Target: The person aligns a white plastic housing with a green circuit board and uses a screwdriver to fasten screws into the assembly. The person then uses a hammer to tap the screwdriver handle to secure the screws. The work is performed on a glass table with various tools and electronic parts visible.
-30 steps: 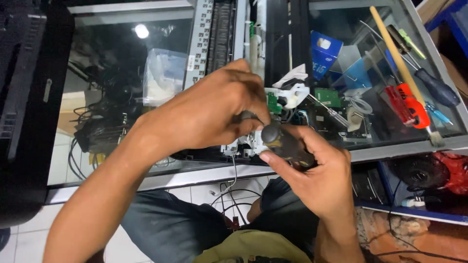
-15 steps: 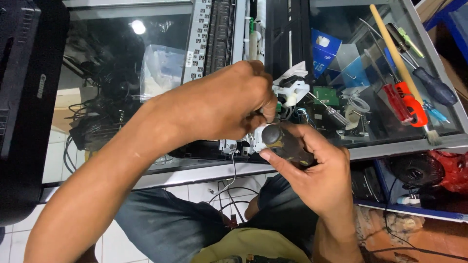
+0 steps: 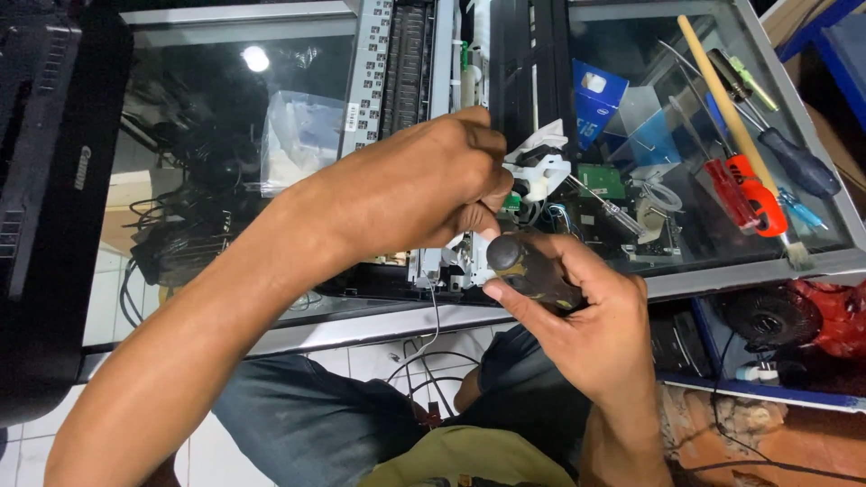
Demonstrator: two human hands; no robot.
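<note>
Where glass shows, blue box [image 3: 597, 95].

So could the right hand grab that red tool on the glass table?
Probably yes, but not right away. The right hand is wrapped around a dark screwdriver handle. The red tool lies uncovered on the glass table, nothing blocking it.

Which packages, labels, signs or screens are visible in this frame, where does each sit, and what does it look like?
Blue box: on the glass top, right of the dismantled device; small carton, white patch on its face.
Clear plastic bag: under the glass, left of centre; crumpled, whitish contents.
Label strip: along the grey frame, top centre; column of small dark squares.
White logo: on the black casing at left; light lettering.
No screens or signs.
</note>
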